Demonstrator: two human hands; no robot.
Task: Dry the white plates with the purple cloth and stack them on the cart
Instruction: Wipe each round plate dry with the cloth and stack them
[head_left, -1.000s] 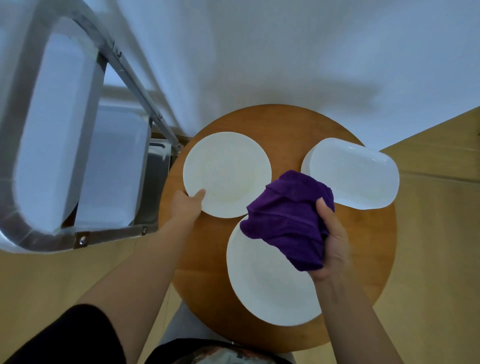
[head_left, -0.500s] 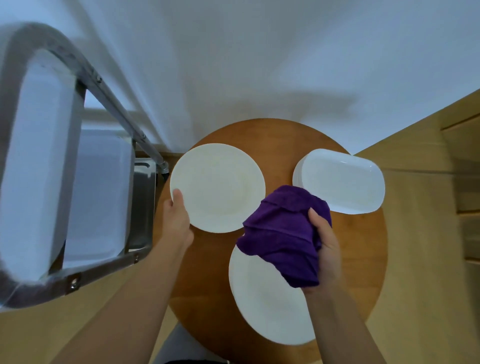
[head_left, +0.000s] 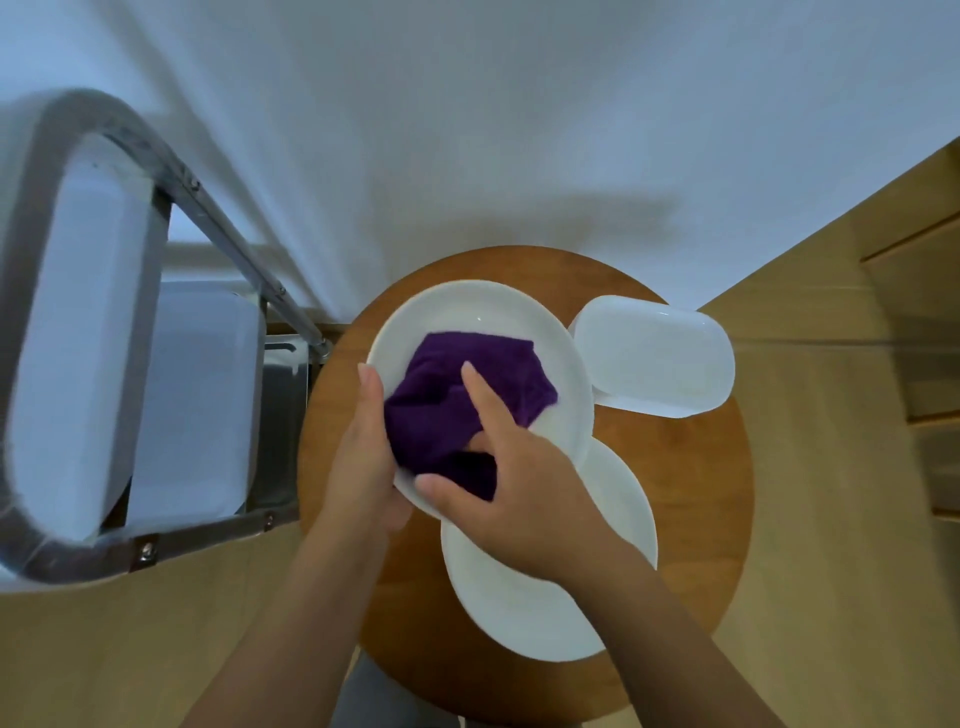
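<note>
Over round wooden table (head_left: 691, 467), left hand (head_left: 363, 467) grips white plate (head_left: 467, 312); right hand (head_left: 524, 493) clutches purple cloth (head_left: 441, 405).

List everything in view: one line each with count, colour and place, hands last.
round plates: 2, white; one held up over the table, one lying at its near edge
oblong dish: 1, white, table's right
cloth: 1, purple, pressed on the held plate
table: 1, brown wood, round, centre
cart: 1, grey metal, left
left hand: grips held plate's rim
right hand: holds the cloth
</note>
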